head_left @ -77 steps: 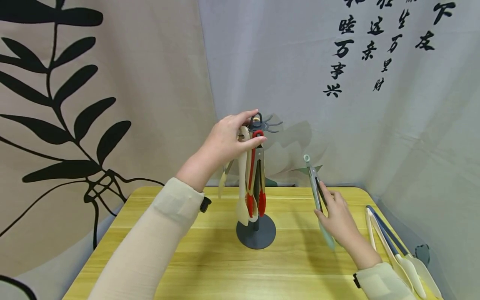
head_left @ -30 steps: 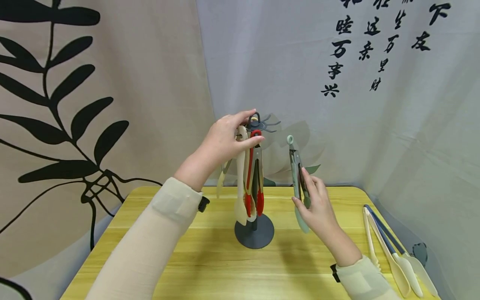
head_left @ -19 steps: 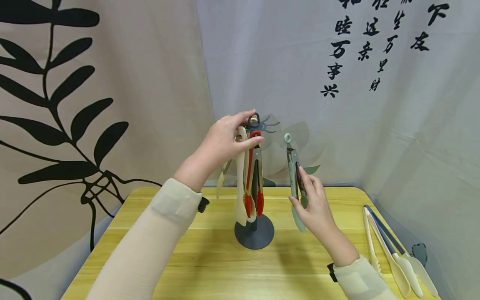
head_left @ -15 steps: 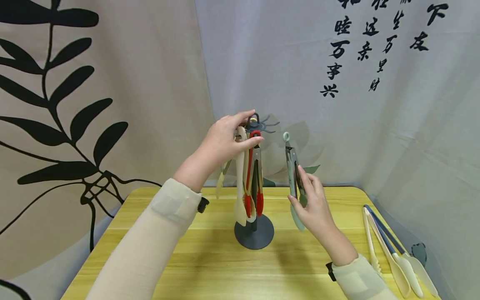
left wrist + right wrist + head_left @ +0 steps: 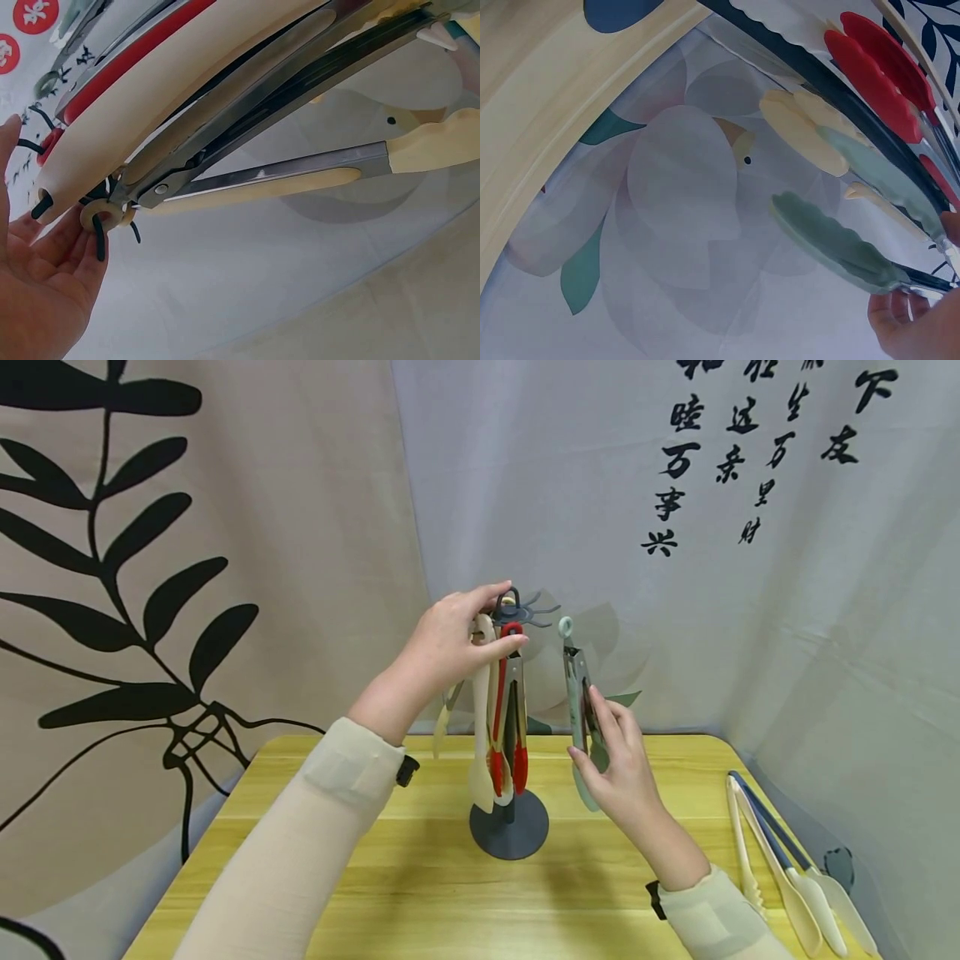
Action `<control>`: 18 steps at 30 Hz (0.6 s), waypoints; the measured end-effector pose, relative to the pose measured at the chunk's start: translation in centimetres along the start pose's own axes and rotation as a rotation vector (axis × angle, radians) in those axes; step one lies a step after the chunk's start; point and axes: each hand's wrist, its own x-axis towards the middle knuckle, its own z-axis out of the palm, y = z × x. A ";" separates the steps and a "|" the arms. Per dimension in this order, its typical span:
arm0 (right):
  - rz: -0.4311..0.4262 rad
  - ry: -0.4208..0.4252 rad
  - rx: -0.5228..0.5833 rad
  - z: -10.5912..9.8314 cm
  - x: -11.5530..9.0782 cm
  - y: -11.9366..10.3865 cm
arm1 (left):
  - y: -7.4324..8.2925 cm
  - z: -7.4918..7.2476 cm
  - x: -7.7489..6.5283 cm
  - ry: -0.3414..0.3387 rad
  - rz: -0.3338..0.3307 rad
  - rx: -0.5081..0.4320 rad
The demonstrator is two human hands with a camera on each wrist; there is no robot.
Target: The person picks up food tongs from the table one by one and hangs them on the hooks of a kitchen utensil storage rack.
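My left hand (image 5: 450,631) grips the top of a dark grey utensil rack (image 5: 512,827), its thumb in front; in the left wrist view its fingers (image 5: 64,247) are at the hooks. Hanging from the rack are red-tipped tongs (image 5: 521,768), a cream utensil (image 5: 482,727) and cream-tipped tongs (image 5: 427,142). To the right, my right hand (image 5: 622,768) holds mint-green tongs (image 5: 576,693) around the middle, raised off the table with the ring end up. Their green tips (image 5: 832,244) are spread apart in the right wrist view. The ring is a short way right of the rack's free hooks (image 5: 543,610).
On the right side of the wooden table (image 5: 420,893) lie several white and cream utensils (image 5: 783,868), some with blue handles. A printed cloth backdrop (image 5: 315,527) stands close behind the table's back edge.
My right hand has brought the mint-green tongs leftward and up, closer to the rack, turning them more upright. My left hand has stayed at the top of the rack.
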 end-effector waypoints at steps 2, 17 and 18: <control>-0.003 -0.003 0.004 0.0 0.1 -0.1 | 0.0 0.0 0.0 -0.001 -0.001 0.003; -0.021 0.000 0.018 0.3 0.7 -0.7 | 0.1 0.1 0.0 0.005 0.006 0.004; -0.018 -0.004 0.018 0.3 0.7 -0.7 | 0.1 0.1 0.0 0.004 0.006 0.004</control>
